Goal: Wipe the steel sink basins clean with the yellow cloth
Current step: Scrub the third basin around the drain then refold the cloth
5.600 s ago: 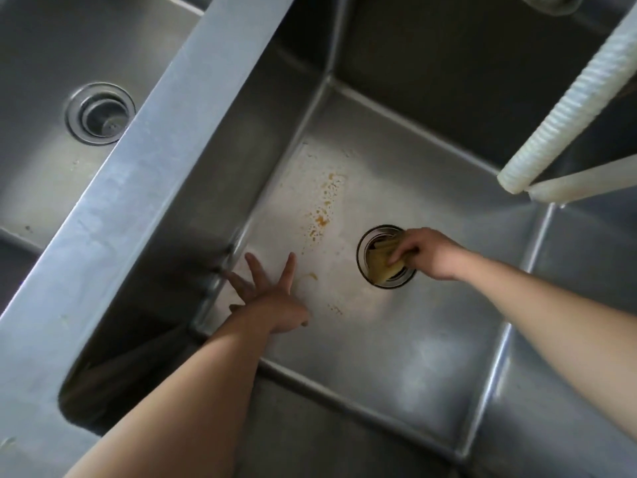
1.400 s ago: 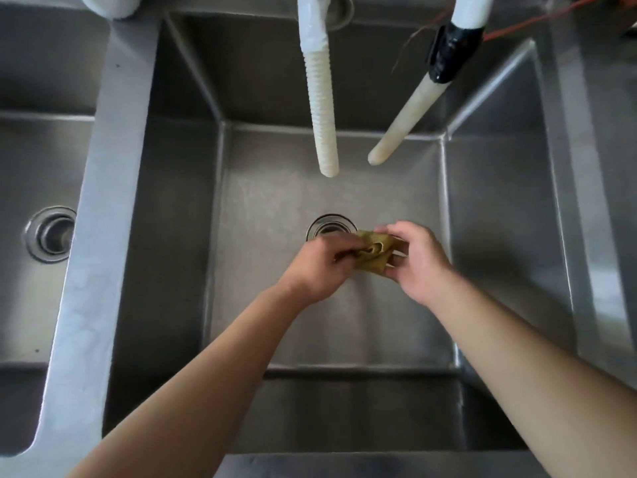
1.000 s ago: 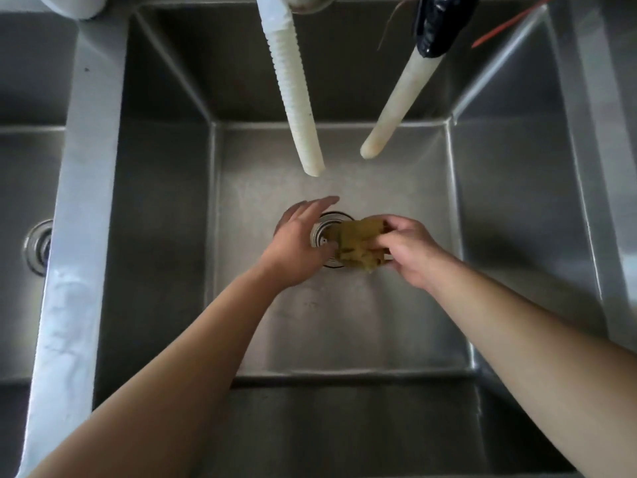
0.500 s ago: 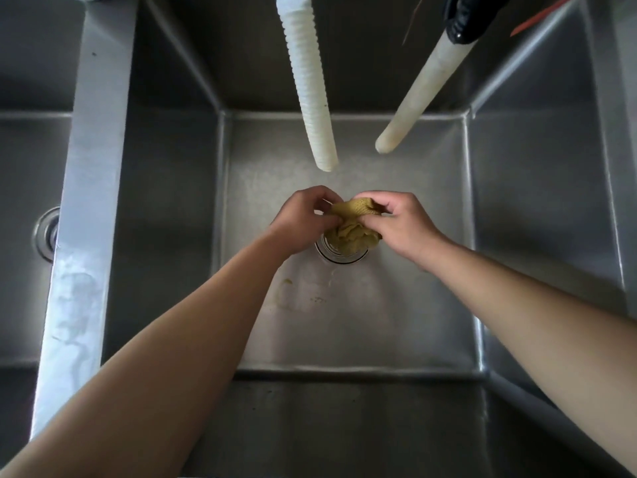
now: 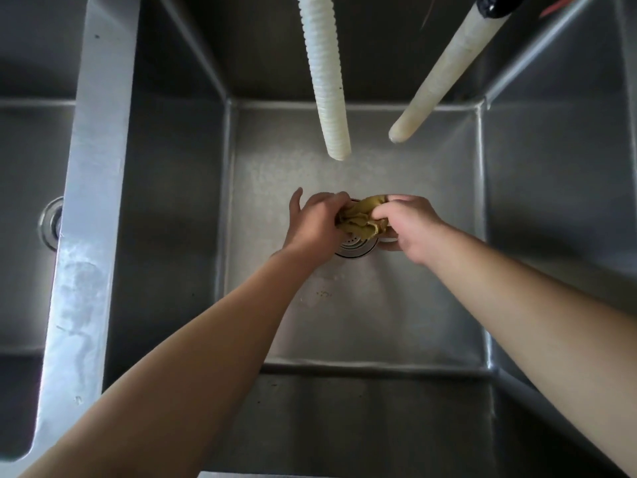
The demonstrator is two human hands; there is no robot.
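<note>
**A:** So what's actually seen in this one?

**B:** Biggest thing first: a deep steel basin (image 5: 362, 326) fills most of the view, with a flat steel divider (image 5: 89, 215) running from 12 to 6 o'clock along its left side. A second basin (image 5: 27, 160) is partly seen past that divider at 9 o'clock, and a bit of its drain (image 5: 51, 223) peeks out beside the divider.

**A:** And the white things up top?

**B:** Two hoses are hung over the main basin. A ribbed white hose (image 5: 324, 74) is seen at 12 o'clock, and a smooth white hose (image 5: 444, 70) slants in from 1 o'clock, its top end wrapped in black. Neither tip is touching the basin floor.

**A:** Hands? Cloth?

**B:** The yellow cloth (image 5: 360, 219) is bunched up dead centre, held just above the main basin's drain strainer (image 5: 355, 246). It's gripped on both sides: the left hand (image 5: 315, 229) is curled around its 9 o'clock edge, and the right hand (image 5: 410, 225) is pinched on its 3 o'clock edge.

**A:** Anything else?

**B:** A few small brownish specks (image 5: 324, 293) are spotted on the basin floor, at about 7 o'clock from the strainer.
</note>
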